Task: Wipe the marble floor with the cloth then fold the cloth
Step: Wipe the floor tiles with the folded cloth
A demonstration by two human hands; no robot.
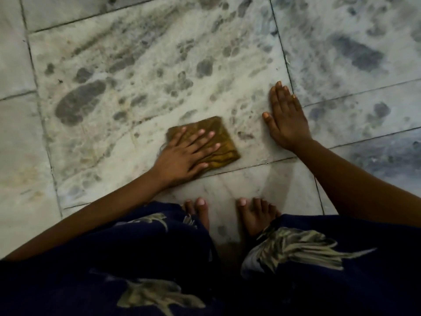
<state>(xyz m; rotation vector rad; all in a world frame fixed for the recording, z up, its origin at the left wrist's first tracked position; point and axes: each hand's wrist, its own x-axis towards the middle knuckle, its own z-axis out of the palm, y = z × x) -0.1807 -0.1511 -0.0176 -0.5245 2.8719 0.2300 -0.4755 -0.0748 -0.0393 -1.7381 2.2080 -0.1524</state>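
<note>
Cloth (211, 142) lies folded square on the marble floor (136, 65), left hand (184, 153) flat and splayed on it. Right hand (286, 117) open, bracing, empty. Recommend even palm pressure, overlapping strokes toward grey smudges.

dim, soft light | bottom edge dark | slight blur | wide-angle edge bending

Folded mustard-brown cloth square (210, 142) lies on grey-mottled marble floor (136, 71), left hand (185, 155) flat on it; right hand (286, 117) flat on floor to its right; bare feet (255, 215) nearer the person.
</note>
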